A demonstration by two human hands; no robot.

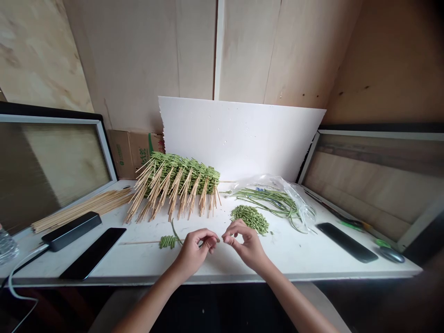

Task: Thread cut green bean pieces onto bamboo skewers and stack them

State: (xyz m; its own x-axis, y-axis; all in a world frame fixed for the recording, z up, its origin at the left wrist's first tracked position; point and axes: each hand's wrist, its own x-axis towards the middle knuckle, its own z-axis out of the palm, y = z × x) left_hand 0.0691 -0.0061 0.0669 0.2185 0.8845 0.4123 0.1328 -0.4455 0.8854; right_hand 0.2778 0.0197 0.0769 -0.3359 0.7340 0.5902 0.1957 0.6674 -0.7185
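White tabletop (291,259), bean (174,230) (in left grip (196,249))

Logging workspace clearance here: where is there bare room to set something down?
Bare table shows between the right hand and right-hand dark slab, and near the front edge between the left-hand dark slab and left hand. Back left is crowded with stacked green skewers and loose sticks.

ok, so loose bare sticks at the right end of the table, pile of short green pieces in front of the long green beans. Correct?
One fix: the loose bare sticks lie at the left end of the table, per the head view. The pile of short green pieces is indeed in front of the long green beans.
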